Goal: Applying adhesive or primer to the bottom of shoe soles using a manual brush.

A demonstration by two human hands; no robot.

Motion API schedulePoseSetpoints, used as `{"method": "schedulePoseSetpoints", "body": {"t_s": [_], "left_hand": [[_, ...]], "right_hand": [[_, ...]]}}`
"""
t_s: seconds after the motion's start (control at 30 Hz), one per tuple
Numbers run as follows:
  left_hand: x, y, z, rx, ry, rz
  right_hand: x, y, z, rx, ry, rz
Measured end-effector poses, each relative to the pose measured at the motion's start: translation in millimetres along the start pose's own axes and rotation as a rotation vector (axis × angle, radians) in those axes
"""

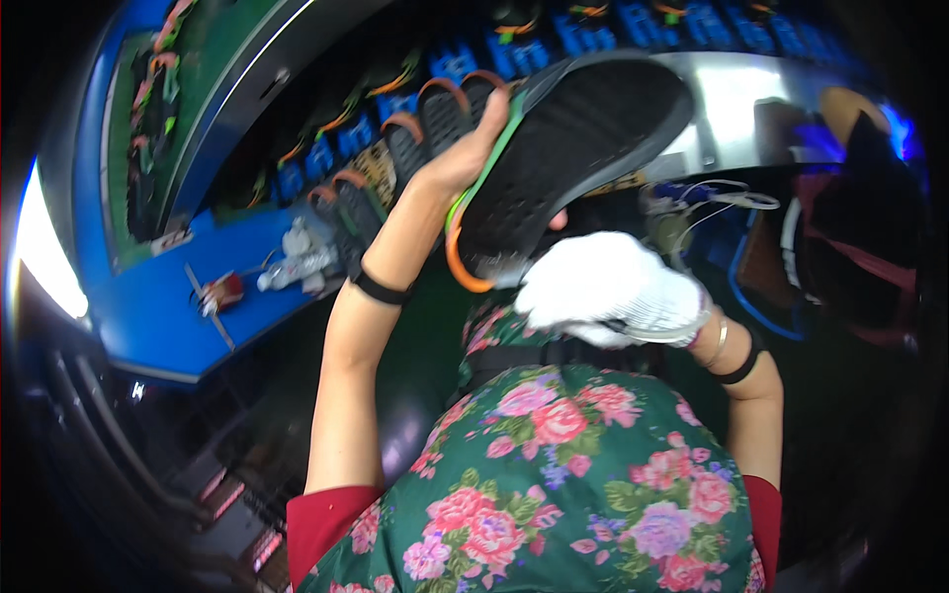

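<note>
Tabletop [158, 321] blue, left; metal ledge [743, 111] beyond sole [593, 128].

Before you, the sole [593, 128] looks matt and rubbery, your glove [618, 287] looks like rough knitted cloth, your apron [583, 484] smooth cloth, and the metal ledge [746, 114] glossy.

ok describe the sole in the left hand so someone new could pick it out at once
From the floral garment, look up past the white-gloved right hand. The bare left hand grips a black shoe sole with green and orange along its edge. Unlike the row of soles beyond, it is held in the air.
</note>
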State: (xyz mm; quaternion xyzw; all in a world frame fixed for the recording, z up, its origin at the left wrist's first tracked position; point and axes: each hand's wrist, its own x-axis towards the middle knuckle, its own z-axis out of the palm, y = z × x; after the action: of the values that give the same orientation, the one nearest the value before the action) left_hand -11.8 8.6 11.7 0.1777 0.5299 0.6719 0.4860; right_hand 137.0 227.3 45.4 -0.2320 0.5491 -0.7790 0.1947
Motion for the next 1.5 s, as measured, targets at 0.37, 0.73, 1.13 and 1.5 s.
{"method": "schedulePoseSetpoints", "body": {"t_s": [0.37, 0.73, 1.13, 1.5], "left_hand": [[-59.6, -154.8, -42.4, -1.061, -0.346, 0.326], [-53.9, -86.7, 18.4, -0.483, 0.368, 0.021], [-58.2, -94.7, 33.2, -0.839, 0.098, 0.507], [-43.9, -57.9, 106.0, -0.769, 0.389, 0.088]], "right_hand": [[27.1, -12.8, -7.5, -0.422, 0.465, -0.38], [25.7, -26.4, -14.0, -0.89, 0.313, -0.489], [17.2, -56.9, 5.8, -0.911, 0.468, -0.481], [47.4, -66.9, 0.1, -1.19, 0.53, -0.489]]}}
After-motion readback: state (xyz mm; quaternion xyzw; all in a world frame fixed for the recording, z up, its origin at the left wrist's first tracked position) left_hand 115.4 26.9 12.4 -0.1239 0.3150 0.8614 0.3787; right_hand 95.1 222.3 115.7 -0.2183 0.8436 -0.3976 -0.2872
